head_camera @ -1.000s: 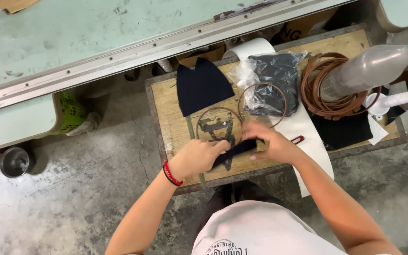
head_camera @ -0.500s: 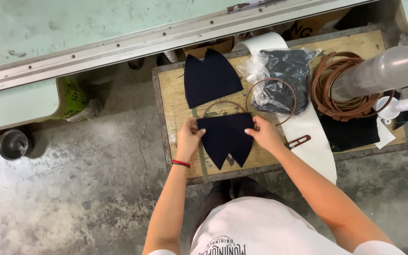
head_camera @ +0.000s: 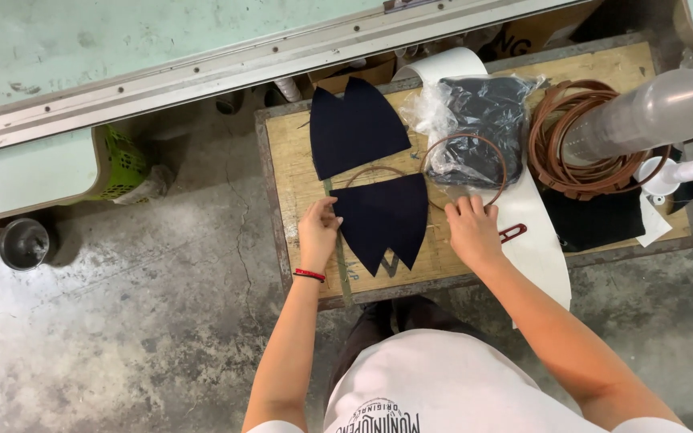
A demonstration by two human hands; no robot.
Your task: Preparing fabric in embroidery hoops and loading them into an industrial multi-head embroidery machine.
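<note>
Dark fabric piece [head_camera: 382,220] now lies flat on the wooden tabletop [head_camera: 294,172], spread wider than 0.5 s ago, pointed ends toward the person. Left hand [head_camera: 318,232] has slid to its left edge, fingers loosely curled, touching, not gripping. Right hand [head_camera: 471,232] has moved off to the right, open, flat beside the thin brown ring [head_camera: 500,160]. Second dark piece [head_camera: 354,128] unchanged above.

A small wooden table [head_camera: 298,152] (worn, dark-edged) stands on a concrete floor [head_camera: 138,321]. On it lie two dark navy fabric pieces [head_camera: 382,220], a clear plastic bag [head_camera: 475,120] of dark material, coiled brown straps [head_camera: 559,140], a white sheet [head_camera: 535,248] and a black cloth [head_camera: 599,220].
</note>
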